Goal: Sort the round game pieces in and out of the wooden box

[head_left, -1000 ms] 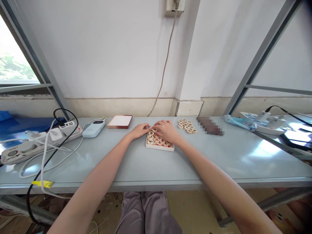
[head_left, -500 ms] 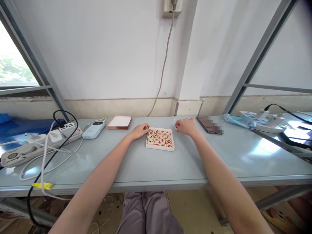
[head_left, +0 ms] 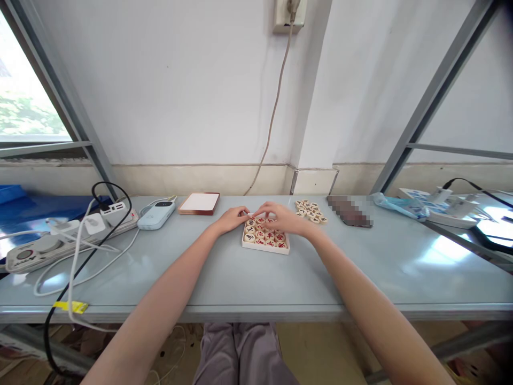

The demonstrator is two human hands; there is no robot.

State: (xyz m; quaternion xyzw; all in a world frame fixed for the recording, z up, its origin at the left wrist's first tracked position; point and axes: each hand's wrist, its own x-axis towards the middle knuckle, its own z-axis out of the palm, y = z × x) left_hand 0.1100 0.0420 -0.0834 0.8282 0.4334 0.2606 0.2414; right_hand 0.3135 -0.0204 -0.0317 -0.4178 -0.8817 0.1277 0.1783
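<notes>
Looking from the head camera, the small white tray (head_left: 265, 248) of round wooden chess pieces (head_left: 267, 237) lies on the grey table (head_left: 224, 278), in the middle. These discs seem light, hard and smooth, so they are best pinched at the rim. The left hand (head_left: 232, 218) rests half-curled at the tray's far left corner. The right hand (head_left: 282, 218) hovers over the far rows, fingers bent; whether it pinches a piece I cannot tell. Loose pieces (head_left: 309, 209) lie just to its right.

Both bare arms stretched far out over the counter (head_left: 224, 278), left hand (head_left: 231, 219) lying flat with fingers bent a little, right hand (head_left: 282, 218) just beside it, fingers curled down, fingertips nearly meeting
</notes>
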